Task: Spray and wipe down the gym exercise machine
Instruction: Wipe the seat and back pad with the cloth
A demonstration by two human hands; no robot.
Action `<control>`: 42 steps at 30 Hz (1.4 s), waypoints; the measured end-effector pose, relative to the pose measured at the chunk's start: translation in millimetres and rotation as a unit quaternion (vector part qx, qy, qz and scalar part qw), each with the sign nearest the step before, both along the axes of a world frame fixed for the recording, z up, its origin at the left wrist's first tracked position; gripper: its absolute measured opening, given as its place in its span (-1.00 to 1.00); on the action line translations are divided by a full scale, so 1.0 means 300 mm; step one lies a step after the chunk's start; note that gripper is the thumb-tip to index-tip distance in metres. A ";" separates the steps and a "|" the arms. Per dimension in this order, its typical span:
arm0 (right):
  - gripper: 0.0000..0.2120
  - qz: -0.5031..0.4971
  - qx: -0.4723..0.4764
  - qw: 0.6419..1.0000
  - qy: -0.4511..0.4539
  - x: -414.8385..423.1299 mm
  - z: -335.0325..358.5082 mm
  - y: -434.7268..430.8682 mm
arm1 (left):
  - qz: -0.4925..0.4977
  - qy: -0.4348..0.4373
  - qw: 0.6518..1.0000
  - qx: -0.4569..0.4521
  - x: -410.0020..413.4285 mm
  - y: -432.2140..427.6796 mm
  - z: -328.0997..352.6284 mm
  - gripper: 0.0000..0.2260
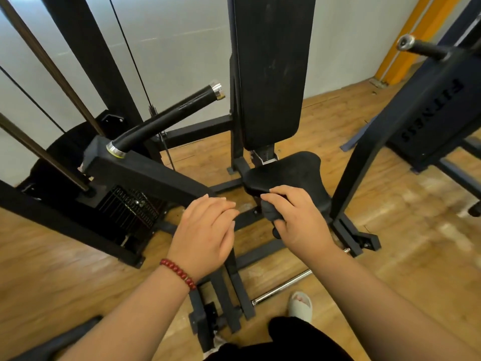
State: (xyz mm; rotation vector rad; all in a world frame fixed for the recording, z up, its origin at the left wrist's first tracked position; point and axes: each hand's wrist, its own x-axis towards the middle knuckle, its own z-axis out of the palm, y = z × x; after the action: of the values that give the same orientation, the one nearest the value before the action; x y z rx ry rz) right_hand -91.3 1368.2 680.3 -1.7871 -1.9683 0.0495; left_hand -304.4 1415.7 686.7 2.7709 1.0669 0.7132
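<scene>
Right hand point(299, 220) bunches a dark cloth point(270, 212) at the seat point(294, 170) front edge; left hand point(205, 235) loose-fingered, holding nothing, by the frame arm point(145, 175); handle point(169, 118) juts leftward; back pad point(270, 74) upright behind.

The seat point(294, 170), back pad point(270, 74) and cloth point(270, 211) are black, the handle point(166, 118) is black with shiny silver ends, the floor point(416, 230) is streaky brown wood, the bracelet point(178, 273) has red beads, the slipper point(300, 306) is white, and the wall strip point(413, 32) is orange.
</scene>
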 end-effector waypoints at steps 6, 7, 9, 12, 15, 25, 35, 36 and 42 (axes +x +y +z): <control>-0.49 0.027 0.001 1.000 0.001 0.170 -0.039 0.020 | 0.008 0.003 1.000 -0.006 0.175 0.000 -0.027 -0.76; -0.49 0.032 0.001 1.000 0.001 0.207 -0.038 0.025 | 0.014 0.002 1.000 -0.007 0.216 -0.001 -0.032 -0.76; -0.47 0.054 -0.002 0.999 0.005 0.291 -0.034 0.037 | 0.029 0.001 1.000 -0.008 0.313 -0.001 -0.037 -0.76; -0.46 0.085 -0.009 0.996 0.000 0.439 -0.042 0.061 | 0.061 -0.003 0.998 -0.016 0.480 -0.011 -0.041 -0.75; -0.45 0.099 -0.029 0.994 0.019 0.583 -0.046 0.087 | 0.091 -0.009 0.995 -0.034 0.649 -0.023 -0.050 -0.74; -0.47 0.129 -0.086 0.983 0.097 0.817 -0.045 0.118 | 0.134 -0.005 0.989 -0.069 0.891 -0.037 -0.041 -0.74; -0.49 0.122 -0.102 0.979 0.127 0.787 -0.026 0.258 | 0.132 -0.019 0.988 -0.076 0.891 0.111 -0.028 -0.74; -0.50 0.119 -0.106 0.980 0.122 0.781 -0.019 0.277 | 0.128 -0.017 0.989 -0.076 0.888 0.133 -0.022 -0.74; -0.51 0.099 -0.102 0.982 0.124 0.756 0.001 0.359 | 0.109 -0.038 0.990 -0.081 0.874 0.236 -0.005 -0.72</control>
State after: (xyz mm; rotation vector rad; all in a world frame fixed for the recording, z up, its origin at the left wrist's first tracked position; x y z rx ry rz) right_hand 135.4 1475.9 680.7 -1.6083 -2.0068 0.5307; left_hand -42.1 1486.6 685.2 2.4977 1.3613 0.7129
